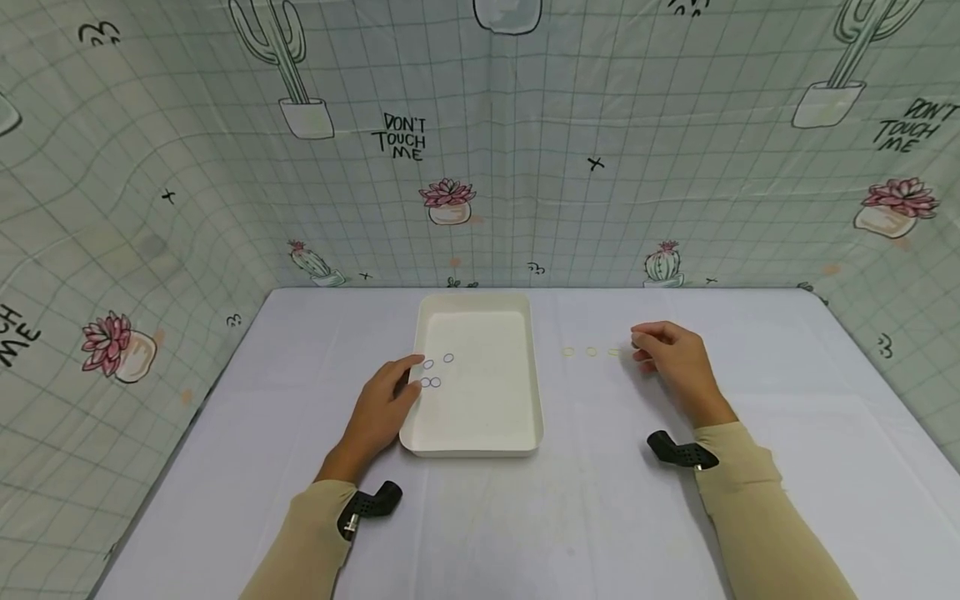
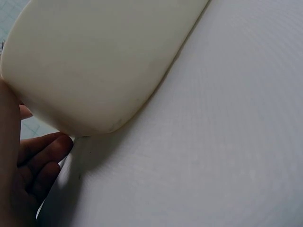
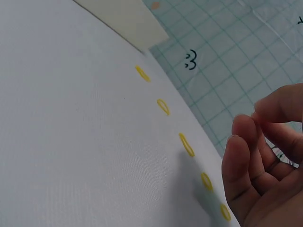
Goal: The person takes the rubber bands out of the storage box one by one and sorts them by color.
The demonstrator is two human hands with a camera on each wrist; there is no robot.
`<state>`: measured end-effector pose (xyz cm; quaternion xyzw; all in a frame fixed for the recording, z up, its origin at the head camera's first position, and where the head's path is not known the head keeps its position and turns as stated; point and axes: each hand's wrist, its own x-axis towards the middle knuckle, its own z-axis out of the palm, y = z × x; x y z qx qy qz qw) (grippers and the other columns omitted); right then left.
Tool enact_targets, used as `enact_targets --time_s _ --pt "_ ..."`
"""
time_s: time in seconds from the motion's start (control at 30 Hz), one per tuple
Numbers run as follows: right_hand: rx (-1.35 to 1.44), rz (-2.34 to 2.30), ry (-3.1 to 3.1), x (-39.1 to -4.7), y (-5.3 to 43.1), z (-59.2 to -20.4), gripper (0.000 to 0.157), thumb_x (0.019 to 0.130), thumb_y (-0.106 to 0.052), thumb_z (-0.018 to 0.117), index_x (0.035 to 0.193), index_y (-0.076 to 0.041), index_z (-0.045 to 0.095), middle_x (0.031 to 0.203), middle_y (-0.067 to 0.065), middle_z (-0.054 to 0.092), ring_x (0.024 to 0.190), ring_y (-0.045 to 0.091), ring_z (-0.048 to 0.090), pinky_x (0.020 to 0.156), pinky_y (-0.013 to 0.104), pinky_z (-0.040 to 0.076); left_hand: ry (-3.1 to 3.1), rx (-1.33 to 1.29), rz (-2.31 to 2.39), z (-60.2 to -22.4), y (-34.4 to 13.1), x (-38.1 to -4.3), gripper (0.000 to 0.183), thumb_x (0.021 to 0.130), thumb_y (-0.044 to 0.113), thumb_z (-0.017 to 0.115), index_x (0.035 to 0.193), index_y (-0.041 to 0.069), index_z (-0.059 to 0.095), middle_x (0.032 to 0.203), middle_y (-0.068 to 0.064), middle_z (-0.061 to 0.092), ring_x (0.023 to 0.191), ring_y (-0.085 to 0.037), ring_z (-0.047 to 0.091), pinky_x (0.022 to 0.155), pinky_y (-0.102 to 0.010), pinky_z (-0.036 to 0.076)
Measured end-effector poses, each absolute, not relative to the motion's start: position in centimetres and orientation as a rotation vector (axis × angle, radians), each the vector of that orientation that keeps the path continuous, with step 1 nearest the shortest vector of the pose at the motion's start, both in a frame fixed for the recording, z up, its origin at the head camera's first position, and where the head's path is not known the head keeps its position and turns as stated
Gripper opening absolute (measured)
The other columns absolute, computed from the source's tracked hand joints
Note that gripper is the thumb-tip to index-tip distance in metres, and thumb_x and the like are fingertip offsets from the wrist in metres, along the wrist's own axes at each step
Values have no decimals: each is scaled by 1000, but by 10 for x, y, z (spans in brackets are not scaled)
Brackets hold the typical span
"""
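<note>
At the left long side of a white rectangular tray (image 1: 483, 408), my left hand (image 1: 378, 406) grips the rim between thumb and fingers. In the left wrist view, fingers (image 2: 47, 158) lie against the tray's outer wall. Several small blue rings (image 1: 448, 354) lie inside the tray by that hand, two of them side by side. My right hand (image 1: 675, 358) is over the right end of a row of small yellow rings (image 3: 142, 74) on the table. Its thumb and fingertips come together in the right wrist view, and no object shows between them. The hand hides part of the row in the head view.
A white cloth covers the table (image 1: 600, 517). Behind it and along both sides hangs a gridded curtain (image 1: 540, 200) with drawn cacti and lettering. Black wrist cameras (image 1: 681, 452) sit on both forearms.
</note>
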<state>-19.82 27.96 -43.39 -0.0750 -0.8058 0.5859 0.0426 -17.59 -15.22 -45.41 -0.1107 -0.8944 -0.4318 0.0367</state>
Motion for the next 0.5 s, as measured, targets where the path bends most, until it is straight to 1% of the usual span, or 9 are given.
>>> enact_targets --time_s 0.13,0.2,0.37,0.5 --pt "-189 1843 -2451 -197 274 -431 44 100 -28 61 126 7 60 106 10 65 83 9 65 71 24 56 -2744 -347 -1325 -453 -152 -176 43 100 18 57 144 14 55 133 -12 58 119 -26 54 104 -49 40" --pt "-171 1868 -2462 -196 271 -430 45 101 -28 61 127 8 59 108 11 64 84 10 64 72 24 56 -2743 -347 -1323 -452 -152 -175 43 100 18 57 143 14 56 132 -12 58 117 -26 55 103 -49 40" --pt "-120 1886 -2512 -193 262 -423 47 101 -31 60 128 7 58 118 20 61 90 14 63 76 25 55 -2740 -345 -1320 -453 -152 -176 43 100 18 57 143 14 56 132 -12 58 118 -26 55 103 -49 40" --pt "-52 1882 -2522 -190 255 -417 47 101 -32 60 127 7 59 116 21 60 92 18 62 76 26 55 -2740 -336 -1327 -453 -151 -176 43 100 19 57 143 14 56 134 -12 57 121 -27 54 105 -50 39"
